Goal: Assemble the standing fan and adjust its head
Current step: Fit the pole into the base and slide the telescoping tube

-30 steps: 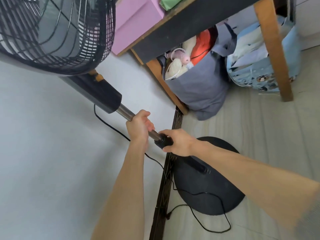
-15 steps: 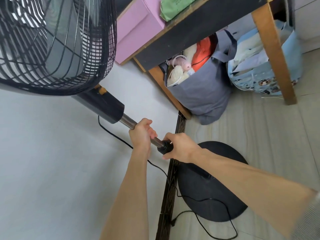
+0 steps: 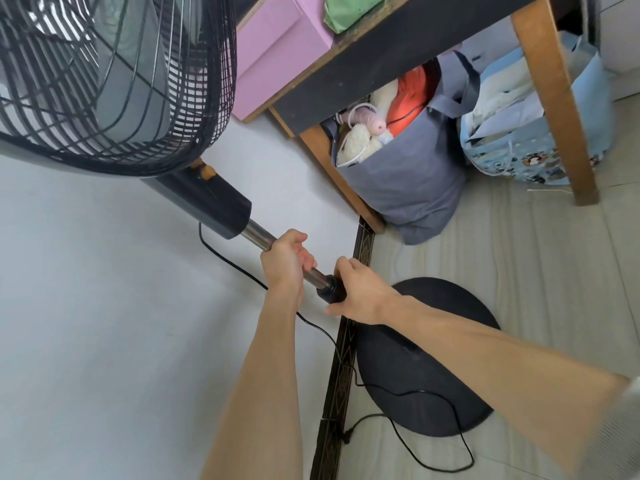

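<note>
The fan's black grille head fills the upper left, with its dark motor housing below it. A chrome pole runs from the housing down toward the round black base on the floor. My left hand grips the chrome pole. Just below it my right hand is wrapped round the black collar where the chrome pole enters the lower tube. My right forearm hides the lower tube.
The fan's black cord trails along the white wall and across the base. A wooden table leg stands at right, with a grey bag of soft toys and a blue bag under the table. A pink box is above.
The view has shifted so the fan head looms larger and lower. Both hands keep their hold; my right hand has turned a little on the collar.
</note>
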